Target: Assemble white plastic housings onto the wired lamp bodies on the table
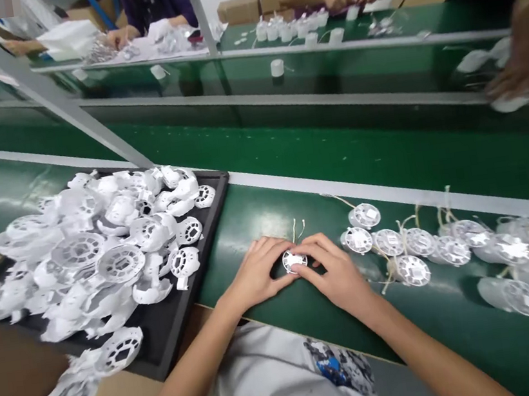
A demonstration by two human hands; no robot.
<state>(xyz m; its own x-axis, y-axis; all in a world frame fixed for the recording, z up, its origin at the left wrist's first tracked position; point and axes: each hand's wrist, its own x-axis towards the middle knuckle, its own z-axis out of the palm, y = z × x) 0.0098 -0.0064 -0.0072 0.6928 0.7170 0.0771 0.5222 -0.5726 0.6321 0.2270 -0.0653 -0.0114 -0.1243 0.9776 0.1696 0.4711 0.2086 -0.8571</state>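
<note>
My left hand and my right hand meet on the green table surface, fingers closed around a small white round plastic part with two thin wires rising from it. Both hands pinch the part from opposite sides. To the right lies a row of several similar white round parts with wires. At the left, a black tray holds a heap of white perforated plastic shells.
A green conveyor belt runs across behind a metal rail. Across it, two people work at white parts; another person's blurred hand reaches in at the right. A grey frame post slants over the tray. Cardboard lies lower left.
</note>
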